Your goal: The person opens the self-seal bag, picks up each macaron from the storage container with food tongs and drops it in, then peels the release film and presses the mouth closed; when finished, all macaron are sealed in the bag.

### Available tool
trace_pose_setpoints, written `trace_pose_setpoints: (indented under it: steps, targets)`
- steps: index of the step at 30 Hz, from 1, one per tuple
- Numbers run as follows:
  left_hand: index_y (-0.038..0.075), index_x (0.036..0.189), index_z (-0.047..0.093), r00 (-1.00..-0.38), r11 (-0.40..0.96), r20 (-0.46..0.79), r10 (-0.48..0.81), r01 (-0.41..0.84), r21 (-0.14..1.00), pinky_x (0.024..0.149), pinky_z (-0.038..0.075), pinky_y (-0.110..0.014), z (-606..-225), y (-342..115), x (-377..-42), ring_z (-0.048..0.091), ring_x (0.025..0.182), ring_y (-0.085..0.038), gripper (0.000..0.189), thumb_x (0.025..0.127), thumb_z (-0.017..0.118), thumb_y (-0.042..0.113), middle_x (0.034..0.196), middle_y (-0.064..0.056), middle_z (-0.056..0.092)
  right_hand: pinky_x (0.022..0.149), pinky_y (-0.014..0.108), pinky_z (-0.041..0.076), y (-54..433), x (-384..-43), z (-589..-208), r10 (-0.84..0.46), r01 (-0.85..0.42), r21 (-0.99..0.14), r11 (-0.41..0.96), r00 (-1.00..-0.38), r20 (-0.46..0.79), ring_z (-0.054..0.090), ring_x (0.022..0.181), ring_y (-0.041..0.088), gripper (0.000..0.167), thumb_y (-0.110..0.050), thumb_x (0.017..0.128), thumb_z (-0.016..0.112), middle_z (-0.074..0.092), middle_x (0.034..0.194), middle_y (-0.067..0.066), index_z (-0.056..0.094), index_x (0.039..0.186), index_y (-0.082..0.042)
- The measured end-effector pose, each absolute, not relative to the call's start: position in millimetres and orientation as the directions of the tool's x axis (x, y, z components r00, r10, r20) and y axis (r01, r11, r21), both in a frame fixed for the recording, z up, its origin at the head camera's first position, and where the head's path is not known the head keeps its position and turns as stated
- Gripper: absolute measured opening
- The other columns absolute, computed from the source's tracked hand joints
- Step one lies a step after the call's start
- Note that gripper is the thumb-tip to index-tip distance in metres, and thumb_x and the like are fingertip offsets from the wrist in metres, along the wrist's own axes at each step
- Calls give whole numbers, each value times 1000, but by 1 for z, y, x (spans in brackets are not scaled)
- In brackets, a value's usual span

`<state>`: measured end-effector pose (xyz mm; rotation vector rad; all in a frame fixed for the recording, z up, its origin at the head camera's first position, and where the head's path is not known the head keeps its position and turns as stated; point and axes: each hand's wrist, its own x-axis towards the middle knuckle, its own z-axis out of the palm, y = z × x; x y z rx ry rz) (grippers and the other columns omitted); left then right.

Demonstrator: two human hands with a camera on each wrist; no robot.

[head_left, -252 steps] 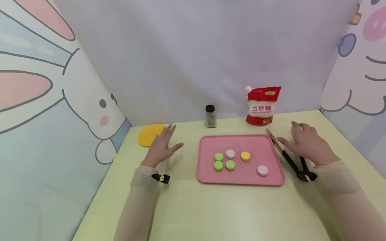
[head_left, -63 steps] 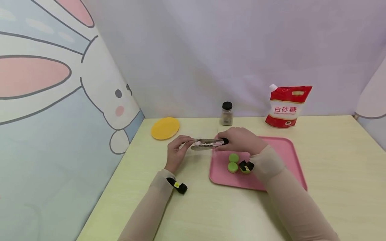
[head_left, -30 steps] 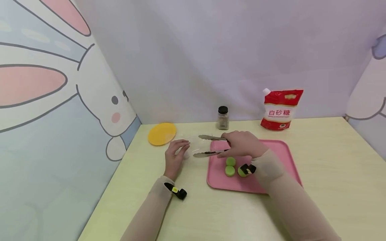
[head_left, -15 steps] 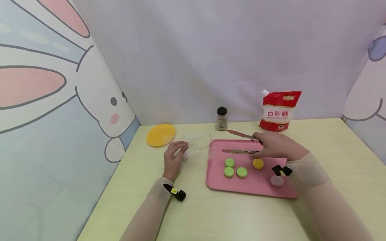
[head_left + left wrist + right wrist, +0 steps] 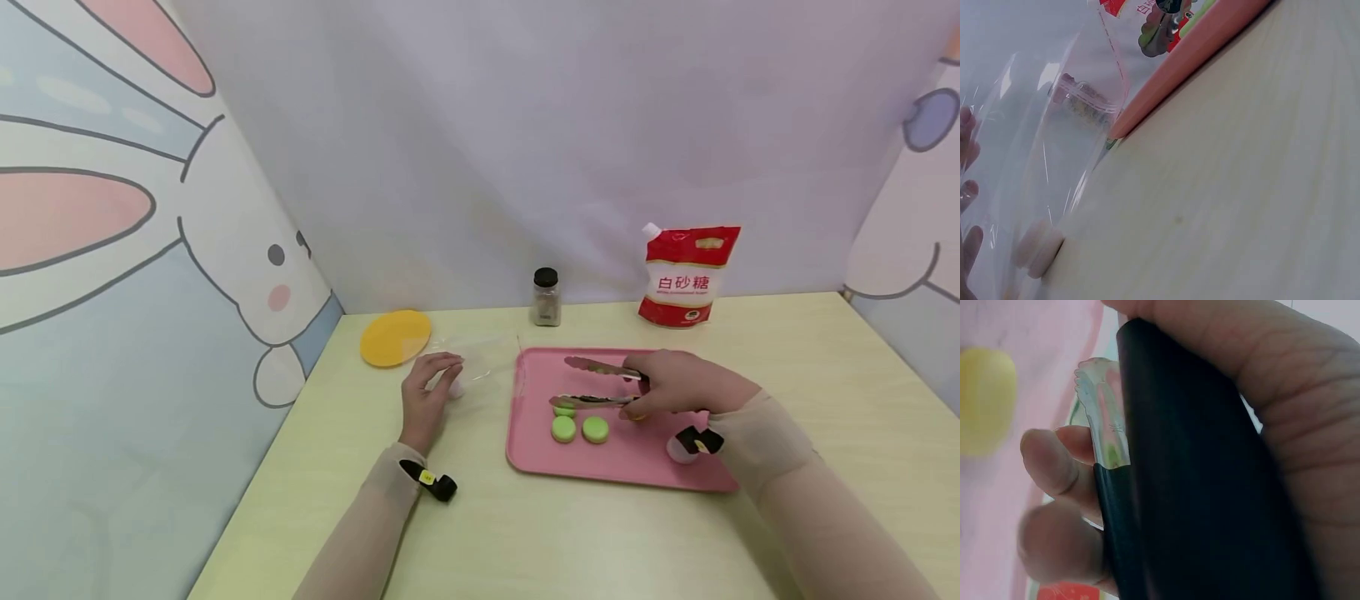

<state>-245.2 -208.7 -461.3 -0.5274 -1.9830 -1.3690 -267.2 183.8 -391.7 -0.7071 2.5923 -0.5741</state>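
Observation:
Thumb and fingertips of my left hand (image 5: 431,398) pinch a clear plastic bag (image 5: 480,367) left of the pink tray (image 5: 622,475). Inside the bag, a pale pink macaron (image 5: 1039,248) shows low down in the left wrist view. My right hand (image 5: 678,383) grips metal tongs (image 5: 596,367) by their black handles (image 5: 1191,456); the tips are spread apart over the tray with nothing between them. Green macarons (image 5: 596,430) lie on the tray, one partly behind a tong arm. A yellow macaron (image 5: 985,403) is mostly hidden under the right hand in the head view. Another pale pink macaron (image 5: 681,451) sits by the right wrist.
A yellow round plate (image 5: 396,338) lies at the back left. Behind the tray stand a black-capped jar (image 5: 547,298) and a red and white sugar pouch (image 5: 686,277). A pale curtain (image 5: 480,167) closes off the table's back edge.
The tongs, earlier lying beside the tray, held a pale macaron at the bag. They have since spread, released it in the bag, moved right and lowered over the tray. The left hand stays.

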Motion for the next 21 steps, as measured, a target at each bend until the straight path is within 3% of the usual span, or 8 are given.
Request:
trace_pose_setpoints:
  steps: [4,10,21]
  targets:
    - [-4,99,75,-699,362,714,-38,657,662,96,50,-27,-461,-208,-246,63,104,-27,11,88,72,-6,105,-16,71,51,31,46,179,-266,-396,-559,-405,-461,790,-785,-268,53,57,14,40,-46,78,83,57,75,-1,60,96,-18]
    - [-1,99,76,-690,361,723,-36,666,653,96,50,-27,-476,-213,-258,63,104,-30,12,88,73,-6,105,-16,71,52,32,48,178,-264,-397,-554,-363,-502,785,-774,-306,54,59,16,39,-41,80,83,56,78,2,58,96,-16]
    - [13,103,79,-714,364,700,-36,643,674,96,51,-30,-489,-221,-264,63,107,-23,17,90,74,3,109,-3,71,49,32,50,178,-265,-398,-581,-381,-523,762,-758,-295,55,53,14,27,-34,83,81,58,77,0,61,92,-18]
